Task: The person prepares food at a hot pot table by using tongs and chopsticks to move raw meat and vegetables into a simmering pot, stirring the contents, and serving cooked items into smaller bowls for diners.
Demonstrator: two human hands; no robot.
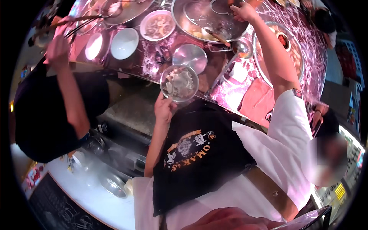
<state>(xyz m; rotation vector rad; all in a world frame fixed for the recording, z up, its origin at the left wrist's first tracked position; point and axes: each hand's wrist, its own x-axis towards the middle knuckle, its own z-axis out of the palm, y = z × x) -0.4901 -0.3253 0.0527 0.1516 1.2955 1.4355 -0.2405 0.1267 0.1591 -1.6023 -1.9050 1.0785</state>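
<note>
My left hand (164, 109) grips the near rim of a clear bowl (192, 95) holding pale pieces of food that look like sliced meat, held just beyond my black apron (184, 184). My right arm reaches forward across the table. At the far rim of a large steel pot (244, 30), my right hand (243, 13) closes around a brownish handle (234, 3), partly cut off by the picture's edge. Near that hand a round-rimmed utensil (212, 7) sits in the pot's liquid. Under the clear bowl's far side lies a round steel dish (187, 57).
A steel ladle (227, 67) leans right of the dish. Further right are a wide tray (300, 61) of food with a sauce cup (283, 40) and a red cloth or mat (257, 100). White bowls (124, 43) stand left. A co-worker's hand (57, 50) holds long-handled utensils (83, 21).
</note>
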